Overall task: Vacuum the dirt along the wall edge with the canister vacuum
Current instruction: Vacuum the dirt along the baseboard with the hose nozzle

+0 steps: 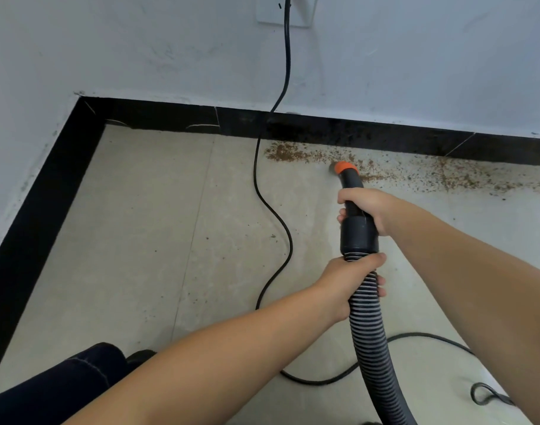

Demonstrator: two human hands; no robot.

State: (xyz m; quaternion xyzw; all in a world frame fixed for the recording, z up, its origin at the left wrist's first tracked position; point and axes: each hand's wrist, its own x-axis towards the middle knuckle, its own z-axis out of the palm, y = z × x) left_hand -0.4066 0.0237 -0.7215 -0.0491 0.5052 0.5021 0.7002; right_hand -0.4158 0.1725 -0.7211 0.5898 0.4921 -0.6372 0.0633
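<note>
Head view of a tiled floor corner. The right hand (365,210), at centre right of the frame, has its fingers curled tightly round the black rigid plastic nozzle tube (351,191), just above the wide black cuff (359,234). The left hand (347,283), directly below it, has fingers and thumb wrapped round the ribbed black-and-grey flexible hose (370,332), immediately under the cuff; the hose runs down to the lower edge of the frame. The orange tip of the nozzle (345,167) points down at the pale grey floor tiles (140,240), at the near margin of a band of brown granular dirt (287,153). This dirt lies along the foot of the glossy black skirting board (324,130), from the frame's centre to its right edge, thickest just left of the tip. A thin black power cord (258,179) descends from a white wall socket plate (285,10) at top centre, crosses the skirting and winds over the floor towards the lower right. A dark trouser leg (63,381) occupies the lower left corner.
</note>
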